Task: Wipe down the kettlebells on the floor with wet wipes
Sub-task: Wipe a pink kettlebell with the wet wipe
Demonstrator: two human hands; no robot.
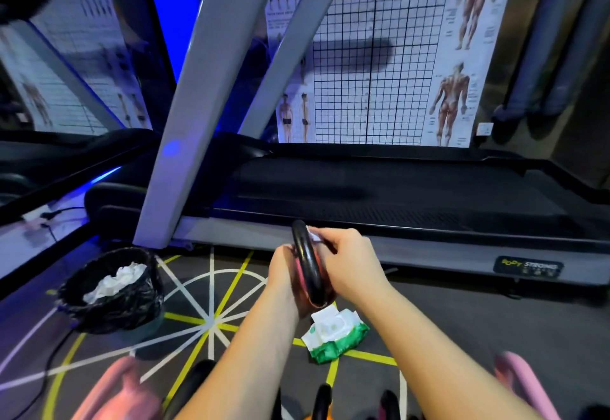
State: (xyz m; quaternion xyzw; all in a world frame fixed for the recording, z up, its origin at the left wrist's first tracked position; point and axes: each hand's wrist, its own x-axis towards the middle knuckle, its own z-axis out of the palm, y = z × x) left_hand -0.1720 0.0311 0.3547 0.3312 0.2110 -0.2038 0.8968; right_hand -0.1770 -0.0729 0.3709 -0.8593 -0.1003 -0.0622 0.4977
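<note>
I hold a pink kettlebell (310, 274) with a black handle up off the floor, in front of the treadmill. My left hand (284, 274) grips its pink body from the left side. My right hand (350, 264) pinches a white wet wipe (313, 233) against the top of the black handle. An open green and white pack of wet wipes (335, 333) lies on the floor just below. More kettlebells show blurred along the bottom edge, a pink one (125, 390) at the left and another pink one (525, 383) at the right.
A bin lined with a black bag (112, 290) holds used white wipes, left of my hands. A treadmill (396, 195) runs across behind, its grey uprights rising at centre left. A black cable (49, 363) trails over the patterned floor. Posters cover the far wall.
</note>
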